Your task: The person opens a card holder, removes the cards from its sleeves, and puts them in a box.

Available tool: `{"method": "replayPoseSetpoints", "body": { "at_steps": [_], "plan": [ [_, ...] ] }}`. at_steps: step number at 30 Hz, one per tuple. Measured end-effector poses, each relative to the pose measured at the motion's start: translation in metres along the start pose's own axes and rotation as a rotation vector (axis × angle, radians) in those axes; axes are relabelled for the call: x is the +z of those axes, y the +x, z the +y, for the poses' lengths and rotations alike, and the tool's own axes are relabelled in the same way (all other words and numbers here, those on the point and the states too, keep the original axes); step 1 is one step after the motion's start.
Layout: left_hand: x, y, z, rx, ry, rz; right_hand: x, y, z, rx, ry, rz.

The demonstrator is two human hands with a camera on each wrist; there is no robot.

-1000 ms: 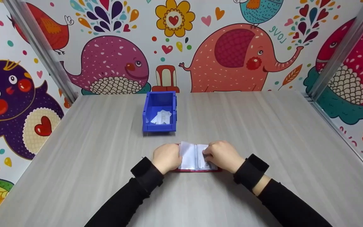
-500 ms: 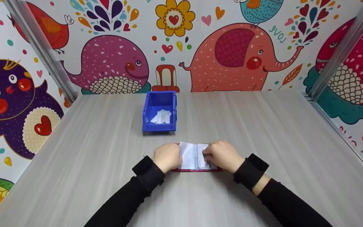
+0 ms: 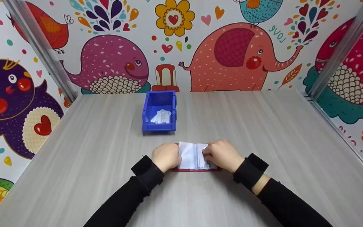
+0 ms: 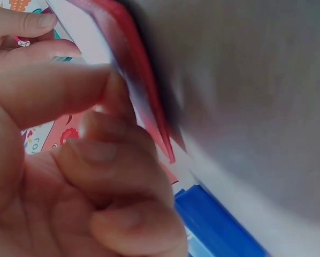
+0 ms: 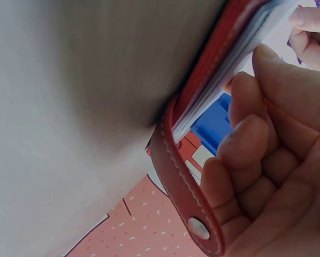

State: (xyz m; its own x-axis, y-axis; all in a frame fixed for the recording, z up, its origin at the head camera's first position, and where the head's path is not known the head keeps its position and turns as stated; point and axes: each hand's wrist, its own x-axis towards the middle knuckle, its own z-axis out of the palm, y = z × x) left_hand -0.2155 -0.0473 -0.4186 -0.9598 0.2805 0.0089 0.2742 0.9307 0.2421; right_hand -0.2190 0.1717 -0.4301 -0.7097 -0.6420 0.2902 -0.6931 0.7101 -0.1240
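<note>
A red card holder [image 3: 197,170] lies open on the table, with clear plastic sleeves inside. My left hand [image 3: 166,156] pinches the left sleeve page [image 3: 187,156] at its outer edge between thumb and index finger; the left wrist view shows the other fingers curled. On the right page, a white card [image 3: 201,161] with a dark printed patch shows. The curled fingers and thumb of my right hand [image 3: 224,156] hold that page near its upper part. In the right wrist view, a red strap [image 5: 176,176] with a metal snap hangs loose beside the hand.
Beyond the card holder stands a blue bin [image 3: 159,127] with several white cards [image 3: 162,117] in it. The wood-grain table [image 3: 263,126] meets walls with cartoon animals at the back and sides. Black bands and sleeves cover both wrists and forearms.
The left page's top corner has shifted slightly to the left and lies a little flatter, moving with the left hand's pinch. The right hand and the bin look the same.
</note>
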Motion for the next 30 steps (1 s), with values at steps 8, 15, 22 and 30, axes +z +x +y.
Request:
{"method": "replayPoseSetpoints", "body": {
  "at_steps": [8, 15, 22, 30],
  "plan": [
    [-0.0008, -0.0001, -0.0023, 0.010, -0.014, 0.019, 0.0000, 0.0004, -0.0005, 0.002, 0.012, -0.002],
    [0.0002, -0.0001, -0.0021, 0.083, -0.036, 0.073, 0.0025, -0.0016, 0.0010, -0.013, 0.005, 0.033],
    [0.0004, -0.0003, -0.0019, 0.081, -0.051, 0.082, 0.0025, -0.0014, 0.0025, -0.025, 0.010, 0.045],
    [0.0004, 0.0000, -0.0019, 0.063, -0.058, 0.061, 0.0001, -0.0033, 0.0054, 0.002, 0.060, 0.042]
  ]
}}
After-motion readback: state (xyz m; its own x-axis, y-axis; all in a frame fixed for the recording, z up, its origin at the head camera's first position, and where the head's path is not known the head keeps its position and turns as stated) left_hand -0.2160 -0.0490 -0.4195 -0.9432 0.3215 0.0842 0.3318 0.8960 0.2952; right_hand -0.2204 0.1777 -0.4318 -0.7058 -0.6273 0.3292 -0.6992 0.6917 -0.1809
